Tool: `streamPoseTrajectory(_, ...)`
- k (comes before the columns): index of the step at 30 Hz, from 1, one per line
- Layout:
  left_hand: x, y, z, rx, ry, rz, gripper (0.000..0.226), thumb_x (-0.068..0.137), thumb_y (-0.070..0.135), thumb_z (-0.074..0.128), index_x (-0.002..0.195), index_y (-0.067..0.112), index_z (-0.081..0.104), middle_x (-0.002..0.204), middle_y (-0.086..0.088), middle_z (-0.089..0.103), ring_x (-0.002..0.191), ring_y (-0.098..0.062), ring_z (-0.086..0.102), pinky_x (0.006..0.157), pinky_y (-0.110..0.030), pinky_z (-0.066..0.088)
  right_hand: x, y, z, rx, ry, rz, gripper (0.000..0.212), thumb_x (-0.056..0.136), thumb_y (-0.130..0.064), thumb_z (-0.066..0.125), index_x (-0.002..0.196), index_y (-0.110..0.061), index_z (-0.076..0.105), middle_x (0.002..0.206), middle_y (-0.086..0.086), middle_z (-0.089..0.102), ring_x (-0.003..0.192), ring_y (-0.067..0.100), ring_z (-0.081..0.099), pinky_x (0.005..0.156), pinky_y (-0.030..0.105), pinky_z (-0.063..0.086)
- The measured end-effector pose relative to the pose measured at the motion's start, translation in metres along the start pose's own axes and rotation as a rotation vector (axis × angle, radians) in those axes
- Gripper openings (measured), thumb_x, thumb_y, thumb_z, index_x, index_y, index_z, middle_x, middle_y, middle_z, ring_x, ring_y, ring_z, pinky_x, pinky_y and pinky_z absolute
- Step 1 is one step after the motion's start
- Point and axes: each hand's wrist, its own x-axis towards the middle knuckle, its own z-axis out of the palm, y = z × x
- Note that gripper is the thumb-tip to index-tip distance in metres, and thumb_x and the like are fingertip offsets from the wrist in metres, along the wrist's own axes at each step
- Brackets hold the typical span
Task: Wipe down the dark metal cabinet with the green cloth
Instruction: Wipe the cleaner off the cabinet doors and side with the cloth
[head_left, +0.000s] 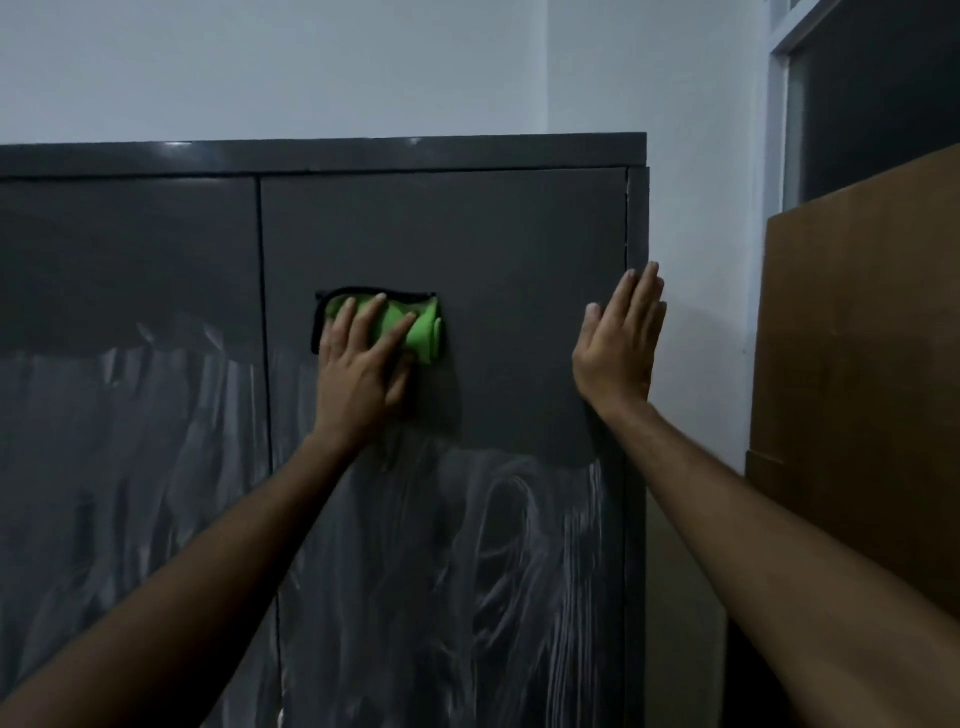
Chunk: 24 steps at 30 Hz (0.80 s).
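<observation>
Green cloth (415, 325), bunched into a soft wad with a dark edging showing at its top and left, is lying flat against the upper part of the right door of the dark metal cabinet (467, 234), pinned there by the left hand (363, 358), whose fingers are spreading straight over it and pressing. The right hand (621, 343) is bracing flat near the door's right edge, fingers straight and together, holding nothing. The cloth looks light and limp, likely to crumple or slide under the palm, so broad pressure over its middle seems the best hold. The cabinet looks stiff and smooth. Pale streaks are covering both doors lower down. No brand, label or writing is showing anywhere.
</observation>
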Motion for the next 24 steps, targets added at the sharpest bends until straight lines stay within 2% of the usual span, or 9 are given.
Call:
streamPoseTrajectory(2,-0.006,0.012,0.008,-0.014,-0.021,0.038,0.055,0.099,0.039,0.049,0.152,0.025,0.053,0.165,-0.013,0.035,0.153,-0.044,0.025,0.123,-0.061,0.021,0.000,-0.001,0.002,0.003,0.024,0.021,0.063,0.109,-0.036,0.024,0.159,0.001,0.011,0.168,0.020,-0.001,0.156,0.032,0.002,0.128,0.044,0.006)
streamPoseTrajectory(5,-0.054,-0.003,0.017,0.025,-0.092,0.326,0.051,0.103,0.041,0.048,0.151,0.028,0.053,0.163,-0.011,0.040,0.151,-0.042,0.033,0.123,-0.058,0.027,-0.001,-0.003,0.005,-0.003,0.057,0.033,0.063,0.109,-0.037,0.023,0.160,0.000,0.012,0.168,0.019,0.001,0.156,0.032,0.004,0.128,0.043,0.006)
streamPoseTrajectory(7,-0.077,-0.029,0.012,0.054,-0.122,0.398,0.051,0.103,0.043,0.048,0.151,0.029,0.053,0.162,-0.010,0.042,0.150,-0.041,0.035,0.122,-0.057,0.029,-0.001,-0.003,0.005,-0.006,0.063,0.038,0.063,0.109,-0.037,0.023,0.160,-0.001,0.012,0.169,0.019,0.002,0.156,0.031,0.004,0.128,0.043,0.007)
streamPoseTrajectory(11,-0.044,-0.064,-0.008,0.029,-0.028,0.156,0.053,0.101,0.043,0.046,0.150,0.025,0.054,0.161,-0.014,0.041,0.151,-0.044,0.030,0.123,-0.060,0.025,-0.001,-0.003,0.003,-0.029,0.065,0.043,0.064,0.109,-0.038,0.021,0.160,-0.001,0.011,0.169,0.019,0.002,0.157,0.031,0.003,0.128,0.041,0.005)
streamPoseTrajectory(15,-0.002,-0.039,-0.010,-0.036,0.024,-0.030,0.055,0.097,0.036,0.052,0.151,0.023,0.054,0.164,-0.015,0.037,0.152,-0.045,0.025,0.124,-0.059,0.021,-0.002,-0.005,0.003,-0.054,0.049,0.057,0.063,0.109,-0.038,0.020,0.160,-0.002,0.010,0.169,0.018,0.000,0.157,0.031,0.001,0.128,0.042,0.005)
streamPoseTrajectory(16,-0.008,-0.032,-0.007,-0.043,0.006,-0.001,0.055,0.097,0.036,0.052,0.151,0.023,0.054,0.164,-0.016,0.037,0.152,-0.046,0.026,0.123,-0.060,0.022,-0.002,-0.005,0.002,-0.060,0.041,0.059,0.063,0.109,-0.038,0.021,0.160,-0.002,0.009,0.169,0.018,0.000,0.157,0.031,0.001,0.128,0.043,0.005)
streamPoseTrajectory(18,-0.039,-0.032,-0.001,-0.008,-0.063,0.178,0.053,0.101,0.040,0.047,0.150,0.023,0.055,0.163,-0.016,0.039,0.150,-0.047,0.031,0.121,-0.062,0.027,-0.002,-0.006,0.001,-0.067,0.026,0.062,0.063,0.109,-0.038,0.021,0.160,-0.002,0.008,0.169,0.018,-0.002,0.157,0.031,-0.001,0.128,0.044,0.006)
streamPoseTrajectory(21,-0.083,-0.068,-0.004,0.064,-0.143,0.388,0.052,0.103,0.044,0.043,0.151,0.027,0.054,0.161,-0.012,0.043,0.148,-0.043,0.038,0.120,-0.059,0.033,-0.002,-0.007,0.000,-0.086,0.001,0.073,0.064,0.109,-0.038,0.020,0.160,-0.003,0.005,0.169,0.017,-0.005,0.156,0.031,-0.004,0.128,0.046,0.005)
streamPoseTrajectory(24,-0.069,-0.097,-0.013,0.065,-0.072,0.280,0.050,0.102,0.043,0.047,0.148,0.027,0.056,0.159,-0.013,0.046,0.148,-0.042,0.037,0.119,-0.060,0.033,-0.003,-0.010,-0.003,-0.109,-0.024,0.092,0.065,0.109,-0.039,0.020,0.161,-0.004,0.002,0.169,0.017,-0.007,0.156,0.031,-0.006,0.128,0.047,0.003)
